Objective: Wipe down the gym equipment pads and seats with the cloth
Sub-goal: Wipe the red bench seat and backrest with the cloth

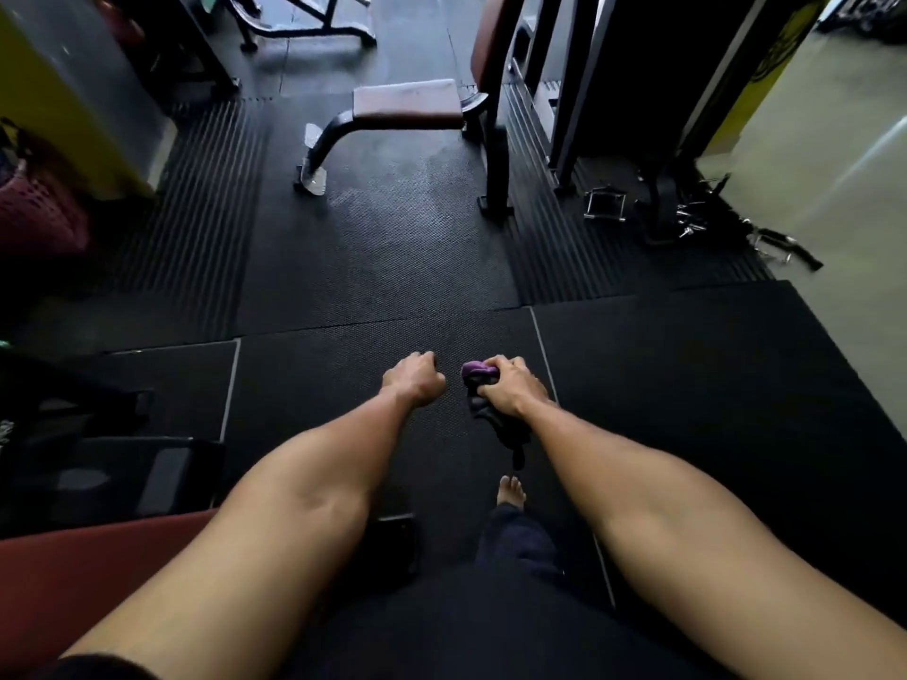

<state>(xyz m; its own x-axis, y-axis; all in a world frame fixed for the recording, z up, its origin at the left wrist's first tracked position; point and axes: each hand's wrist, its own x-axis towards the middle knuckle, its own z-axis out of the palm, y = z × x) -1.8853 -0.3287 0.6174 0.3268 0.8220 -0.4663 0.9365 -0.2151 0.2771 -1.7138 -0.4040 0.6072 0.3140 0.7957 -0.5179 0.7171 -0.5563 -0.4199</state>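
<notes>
Right by me, at the bottom on my left side, is a dark red pad [73, 571]. I think it is part of a gym bench, and it is one of the things I have to wipe. My bare foot [511, 490] stands on the black floor mat [343, 267] below my arms. Both arms reach out in front of me. My right hand [510, 385] grips the cloth [476, 370]. My fingers are curled tight round it, so it is bunched up. A purple bit pokes out at the top and a dark part hangs down under my hand. I think I hold it like this so it is ready to rub with. My left hand [414, 380] is just beside it but not touching. It is closed in a fist with nothing in it. The cloth is up in the air and touches no pad. Farther off is a brown seat [407, 100] on black legs, with a tall back pad [486, 46] behind it. I think that one needs wiping next, so I must walk over. Some metal handles [606, 203] lie on the floor to the right of it. I should not step on them. A pink basket [34, 208] sits far on the left.
</notes>
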